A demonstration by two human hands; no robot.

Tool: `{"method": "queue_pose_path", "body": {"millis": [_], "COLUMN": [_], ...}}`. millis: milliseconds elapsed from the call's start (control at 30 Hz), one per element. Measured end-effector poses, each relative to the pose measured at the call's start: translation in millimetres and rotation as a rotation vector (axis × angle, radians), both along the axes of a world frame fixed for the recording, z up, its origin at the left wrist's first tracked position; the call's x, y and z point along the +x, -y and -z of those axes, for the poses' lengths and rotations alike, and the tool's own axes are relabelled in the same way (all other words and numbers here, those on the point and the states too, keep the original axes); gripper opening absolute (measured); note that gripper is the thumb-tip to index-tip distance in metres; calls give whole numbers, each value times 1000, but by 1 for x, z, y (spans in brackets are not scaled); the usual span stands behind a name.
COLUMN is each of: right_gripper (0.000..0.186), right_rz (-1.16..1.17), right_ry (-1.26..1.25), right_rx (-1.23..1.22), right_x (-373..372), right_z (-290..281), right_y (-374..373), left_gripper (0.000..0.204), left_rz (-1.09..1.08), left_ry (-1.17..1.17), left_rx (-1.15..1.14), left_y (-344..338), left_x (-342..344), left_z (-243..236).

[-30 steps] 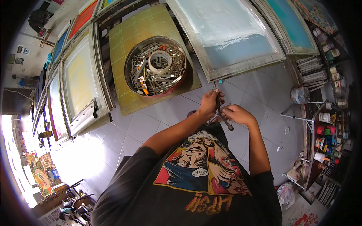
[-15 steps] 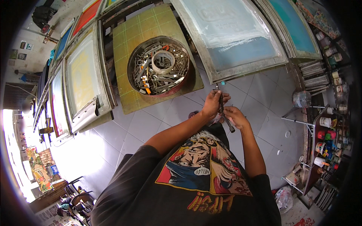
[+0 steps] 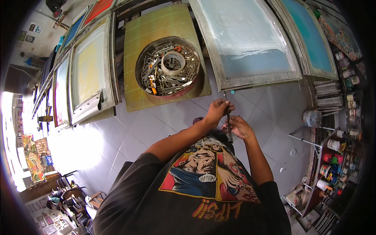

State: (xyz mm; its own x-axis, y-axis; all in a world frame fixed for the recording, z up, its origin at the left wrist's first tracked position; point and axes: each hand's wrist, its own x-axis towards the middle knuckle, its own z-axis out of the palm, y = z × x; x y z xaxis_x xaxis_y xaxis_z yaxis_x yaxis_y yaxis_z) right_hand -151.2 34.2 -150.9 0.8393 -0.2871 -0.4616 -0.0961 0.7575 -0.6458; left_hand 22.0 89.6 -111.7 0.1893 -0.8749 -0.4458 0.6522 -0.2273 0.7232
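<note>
A slim dark rod (image 3: pixel 230 135) with a pale narrow tip and a thicker lower end stands nearly upright in front of my shirt; its exact kind is not clear. My left hand (image 3: pixel 217 112) is closed round its upper part, the thumb pressed near the tip. Lower down, my right hand (image 3: pixel 240 127) pinches the same rod between thumb and fingers. Beyond my hands, to the left, a round reddish pan (image 3: pixel 181 95) rests on a yellow-green gridded board (image 3: pixel 135 78). It is full of loose screws, bolts and small tools, with a tape roll (image 3: pixel 172 72) on top.
Screen-printing frames flank the board: a blue-white screen (image 3: pixel 254 62) and a teal screen (image 3: pixel 309 43) to the right, a yellowish screen (image 3: pixel 89 66) to the left. A rack with paint pots (image 3: pixel 333 145) stands at the right. Grey floor tiles (image 3: pixel 172 117) lie below.
The rod has swung from a slant to almost upright, its lower end moving left. Both hands have shifted slightly left and keep hold. The whole view has moved a little.
</note>
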Motion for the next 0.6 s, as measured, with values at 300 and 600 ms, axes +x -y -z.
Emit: {"method": "queue_pose_path", "body": {"millis": [300,600], "right_gripper": [21,22], "right_rz": [-348,-433], "right_ry": [-118,6], "right_rx": [-136,-145], "right_x": [26,21], "right_z": [-44,-7], "right_y": [20,37], "left_gripper": [29,30], "left_rz": [-28,-10], "left_ry": [-93,-40], "left_rx": [-24,48], "left_y": [-9,-4], "left_x": [2,2], "left_z": [3,-4]}}
